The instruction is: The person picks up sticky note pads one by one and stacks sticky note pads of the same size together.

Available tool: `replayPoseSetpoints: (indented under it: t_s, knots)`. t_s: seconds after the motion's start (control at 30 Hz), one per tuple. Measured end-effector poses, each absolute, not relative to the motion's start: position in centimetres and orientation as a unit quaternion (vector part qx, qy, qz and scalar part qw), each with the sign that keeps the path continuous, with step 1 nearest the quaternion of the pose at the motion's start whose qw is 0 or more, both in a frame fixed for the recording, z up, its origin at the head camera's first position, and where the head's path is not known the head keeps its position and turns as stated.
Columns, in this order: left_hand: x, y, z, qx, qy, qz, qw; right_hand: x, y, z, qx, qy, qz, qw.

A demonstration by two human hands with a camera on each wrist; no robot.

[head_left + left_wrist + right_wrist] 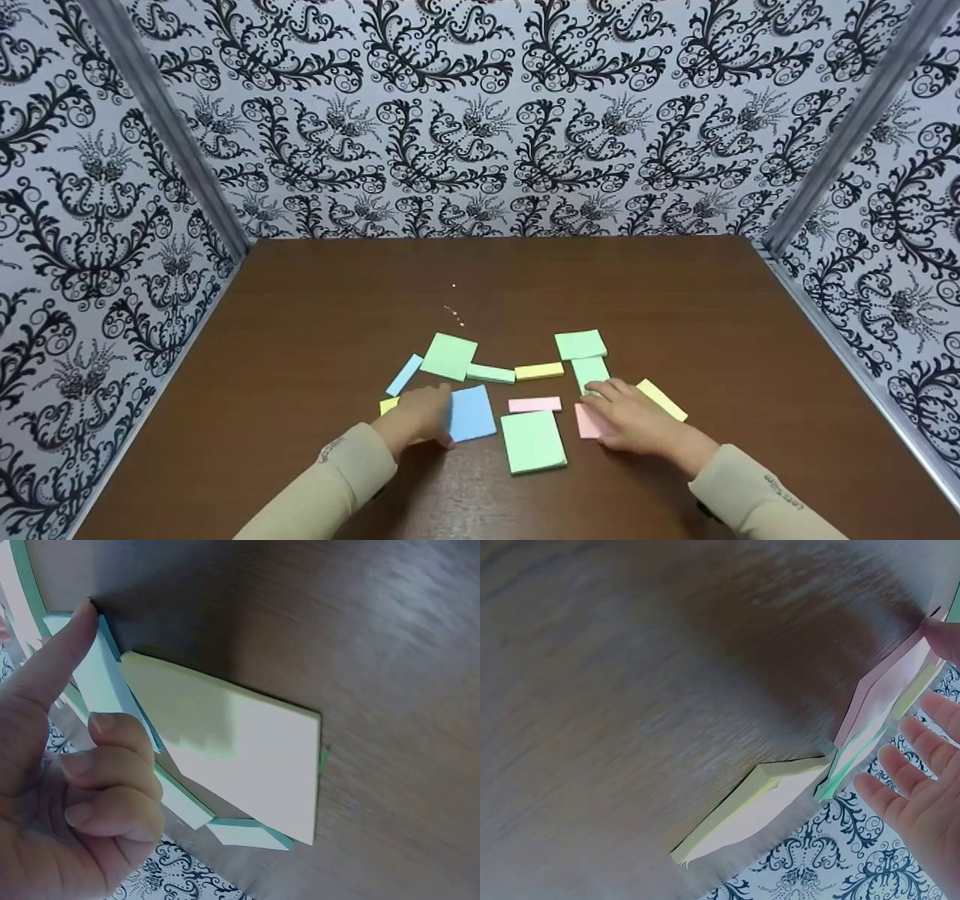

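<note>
My left hand (420, 417) bends over the left side of a blue sticky note pad (471, 414). In the left wrist view its thumb touches one end of the blue pad (105, 679), and the other fingers curl in beside it. A yellow pad (232, 735) lies next to that, mostly hidden by the hand from the head. My right hand (634, 420) rests over a pink pad (589, 421). The right wrist view shows its thumb touching the pink pad's edge (889, 679), with loosely spread fingers. Between the hands lie a green pad (533, 442) and a narrow pink pad (534, 405).
Farther back are a square green pad (450, 356), narrow green (491, 373) and yellow (538, 371) pads, and another green pad (581, 345) overlapping a green strip (591, 373). A narrow blue pad (405, 375) lies left, a yellow one (661, 400) right. Patterned walls surround the brown table (337, 300).
</note>
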State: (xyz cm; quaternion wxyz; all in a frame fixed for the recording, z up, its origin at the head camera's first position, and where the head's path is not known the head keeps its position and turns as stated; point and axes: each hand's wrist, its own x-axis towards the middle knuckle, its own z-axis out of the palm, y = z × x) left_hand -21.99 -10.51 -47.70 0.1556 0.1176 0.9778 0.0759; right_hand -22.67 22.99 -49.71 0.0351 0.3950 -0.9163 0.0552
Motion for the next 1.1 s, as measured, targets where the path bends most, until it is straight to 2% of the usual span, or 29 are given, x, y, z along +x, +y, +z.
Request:
replayPoseSetpoints:
  t_s: [0.23,0.77,0.97,1.1]
  knots:
    - [-22.1,-11.0,-47.7,0.160,0.968,0.097,0.167,-22.6,22.9,-49.8,0.394,-0.916,0.059,0.042]
    - [-21.6,-11.5,-48.4,0.177,0.965,0.123,0.151,-22.7,22.7,-49.2,0.398,-0.916,0.049,0.034]
    - [-21.3,-11.6,-48.1,0.175,0.964,0.133,0.151,-22.0,21.1,-48.2,0.433,-0.896,0.072,0.067]
    - [-21.2,-11.5,-48.1,0.169,0.965,0.135,0.149,-21.4,19.7,-48.2,0.460,-0.883,0.069,0.056]
